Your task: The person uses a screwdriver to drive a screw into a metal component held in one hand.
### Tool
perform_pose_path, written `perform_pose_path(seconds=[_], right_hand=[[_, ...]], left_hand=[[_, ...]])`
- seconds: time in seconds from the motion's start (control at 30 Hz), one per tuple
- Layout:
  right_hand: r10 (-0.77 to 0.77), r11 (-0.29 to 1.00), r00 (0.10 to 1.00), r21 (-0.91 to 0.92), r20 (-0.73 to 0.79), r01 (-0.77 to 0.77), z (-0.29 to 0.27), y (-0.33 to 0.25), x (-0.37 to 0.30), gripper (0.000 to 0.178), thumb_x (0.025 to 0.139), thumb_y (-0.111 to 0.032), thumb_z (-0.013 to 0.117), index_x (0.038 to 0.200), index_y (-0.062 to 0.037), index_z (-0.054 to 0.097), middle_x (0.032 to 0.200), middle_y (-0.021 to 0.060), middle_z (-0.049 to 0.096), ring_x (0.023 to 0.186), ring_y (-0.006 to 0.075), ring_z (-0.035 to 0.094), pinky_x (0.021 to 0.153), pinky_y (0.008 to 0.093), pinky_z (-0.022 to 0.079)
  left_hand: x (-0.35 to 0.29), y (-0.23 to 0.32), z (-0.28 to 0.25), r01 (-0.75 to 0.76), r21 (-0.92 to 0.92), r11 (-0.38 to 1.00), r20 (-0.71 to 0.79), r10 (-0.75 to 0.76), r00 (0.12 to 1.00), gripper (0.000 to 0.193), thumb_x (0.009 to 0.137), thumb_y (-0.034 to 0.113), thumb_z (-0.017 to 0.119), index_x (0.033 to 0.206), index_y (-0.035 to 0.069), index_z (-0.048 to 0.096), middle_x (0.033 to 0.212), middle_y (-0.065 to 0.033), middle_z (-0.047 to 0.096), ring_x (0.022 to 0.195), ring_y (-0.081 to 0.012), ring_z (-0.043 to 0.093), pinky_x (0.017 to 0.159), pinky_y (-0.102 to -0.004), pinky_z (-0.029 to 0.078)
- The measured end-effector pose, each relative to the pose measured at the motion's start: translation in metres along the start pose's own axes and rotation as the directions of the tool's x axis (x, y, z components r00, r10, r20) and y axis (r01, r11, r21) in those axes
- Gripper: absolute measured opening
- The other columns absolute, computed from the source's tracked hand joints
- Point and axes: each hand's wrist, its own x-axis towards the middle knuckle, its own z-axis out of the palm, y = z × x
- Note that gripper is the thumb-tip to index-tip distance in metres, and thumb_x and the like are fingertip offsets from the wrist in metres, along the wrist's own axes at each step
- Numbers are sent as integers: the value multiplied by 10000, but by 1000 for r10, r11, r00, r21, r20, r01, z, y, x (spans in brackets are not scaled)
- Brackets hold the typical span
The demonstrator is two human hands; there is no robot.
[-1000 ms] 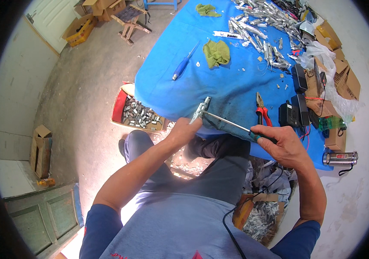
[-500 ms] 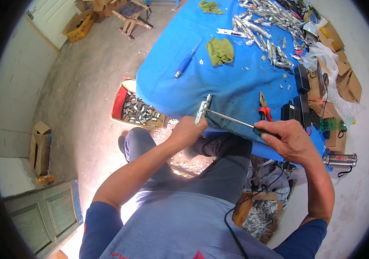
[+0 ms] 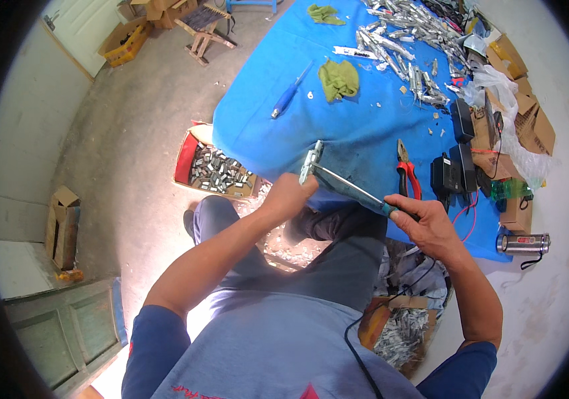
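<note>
My left hand (image 3: 289, 195) is closed round the lower end of a narrow silvery-white metal part (image 3: 310, 161), which tilts up at the near edge of the blue-covered table. My right hand (image 3: 424, 225) grips the dark handle of a screwdriver (image 3: 353, 187). Its long shaft points left, and the tip meets the side of the metal part; whether it sits in a screw or slot is too small to tell. Red-handled pliers (image 3: 405, 174) lie on the cloth just beyond my right hand. Farther off rests a blue-handled screwdriver (image 3: 288, 94).
A green cloth (image 3: 339, 80) lies mid-table, with a heap of similar metal parts (image 3: 407, 40) behind it. Black adapters (image 3: 445, 176) and a steel flask (image 3: 524, 245) stand at the right. Below the table's left edge is a box of small metal pieces (image 3: 221, 169).
My right hand has shifted slightly left and down with the screwdriver. The metal part in my left hand has moved a little left and up.
</note>
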Motion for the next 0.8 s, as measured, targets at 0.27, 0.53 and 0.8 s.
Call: perform_pose_path(seconds=[0.27,0.53,0.8], right_hand=[[-76,971,997,-225,25,80,-14,-24,-3,270,907,-162,638,1161,-73,668,695,153,580,612,287,574,613,357,466],[-128,940,989,-309,69,143,-19,-39,5,237,925,-125,622,1144,-45,668,691,115,569,621,201,535,595,325,448],[86,995,985,-66,150,-77,-18,-41,12,266,950,-168,582,1163,-26,654,636,74,551,553,142,547,546,327,441]], left_hand=[[-7,9,-5,-7,39,999,47,5,999,552,882,452,535,769,-81,620,652,-228,600,650,-362,606,660,-469,456],[-6,10,1,-52,109,993,18,50,999,597,901,449,530,716,-115,598,625,-291,571,641,-428,609,652,-492,468],[-8,11,6,-4,105,994,-59,11,998,632,905,494,483,676,-75,637,654,-277,617,715,-479,635,714,-532,486]])
